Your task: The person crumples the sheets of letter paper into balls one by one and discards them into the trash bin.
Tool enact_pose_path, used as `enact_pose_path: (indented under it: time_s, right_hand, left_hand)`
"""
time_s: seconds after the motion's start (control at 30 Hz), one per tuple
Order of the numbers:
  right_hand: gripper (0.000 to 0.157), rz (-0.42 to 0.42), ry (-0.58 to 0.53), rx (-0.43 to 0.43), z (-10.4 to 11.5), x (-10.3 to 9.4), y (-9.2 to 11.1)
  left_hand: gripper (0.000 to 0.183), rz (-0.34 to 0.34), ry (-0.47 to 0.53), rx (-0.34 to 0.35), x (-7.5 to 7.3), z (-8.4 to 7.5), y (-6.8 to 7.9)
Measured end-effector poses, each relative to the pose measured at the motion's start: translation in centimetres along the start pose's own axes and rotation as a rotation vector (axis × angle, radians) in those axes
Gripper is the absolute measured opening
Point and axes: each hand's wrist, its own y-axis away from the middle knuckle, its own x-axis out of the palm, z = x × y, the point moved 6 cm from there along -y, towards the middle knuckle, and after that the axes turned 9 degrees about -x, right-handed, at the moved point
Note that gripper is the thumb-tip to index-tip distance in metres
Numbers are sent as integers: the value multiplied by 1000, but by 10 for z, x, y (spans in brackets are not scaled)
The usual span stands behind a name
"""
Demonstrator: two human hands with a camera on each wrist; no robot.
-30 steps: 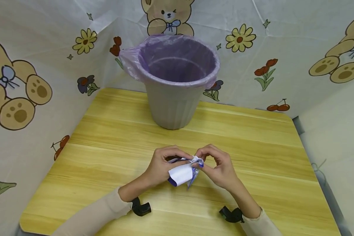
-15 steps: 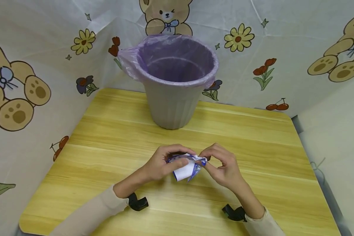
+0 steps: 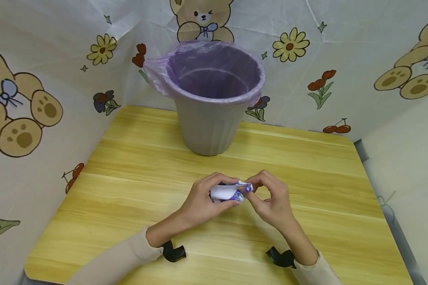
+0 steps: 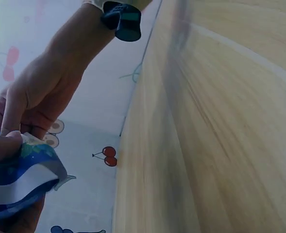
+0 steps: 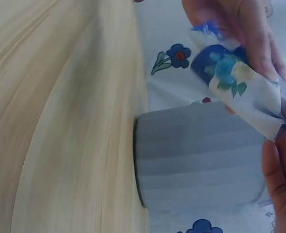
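A crumpled white-and-blue wrapper (image 3: 222, 192) is held between both hands above the middle of the table. My left hand (image 3: 199, 202) grips its body, thumb on the near side and fingers over the far side. With thumb and fingertips, my right hand (image 3: 274, 200) pinches the twisted right end. In the right wrist view, a flower print and green leaves show on the wrapper (image 5: 247, 92). The left wrist view has the wrapper (image 4: 28, 177) folded into a loop with a blue printed band.
A grey bin (image 3: 208, 126) stands at the back of the wooden table (image 3: 92, 190). Its purple bag liner (image 3: 156, 75) is folded over the rim and bulges out on the left. Behind hangs a white cloth (image 3: 256, 16) printed with bears and flowers.
Both hands have shifted slightly up and right with the wrapper. Its hanging flap has been gathered up into the left hand, so the wrapper looks more compact. The bin has not moved.
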Motion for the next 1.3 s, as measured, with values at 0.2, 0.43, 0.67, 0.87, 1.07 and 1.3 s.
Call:
enact_pose_path:
  time_s: [0.2, 0.43, 0.67, 0.87, 1.07, 1.3]
  right_hand:
    - [34, -22, -75, 71, 2, -1, 3]
    - [45, -10, -31, -90, 15, 2, 0]
    - [61, 83, 43, -211, 21, 9, 1]
    - [33, -46, 87, -370, 29, 7, 0]
    - [24, -52, 57, -385, 23, 4, -6]
    - [23, -1, -34, -201, 2, 3, 5]
  left_hand:
    - [8, -26, 130, 9, -2, 1, -11]
    - [7, 2, 201, -40, -10, -2, -14]
    - [5, 3, 273, -97, -13, 3, -10]
    - [6, 15, 268, -28, -5, 2, -10]
    - [9, 37, 208, 31, -6, 1, -13]
    - [24, 119, 155, 42, 0, 6, -9]
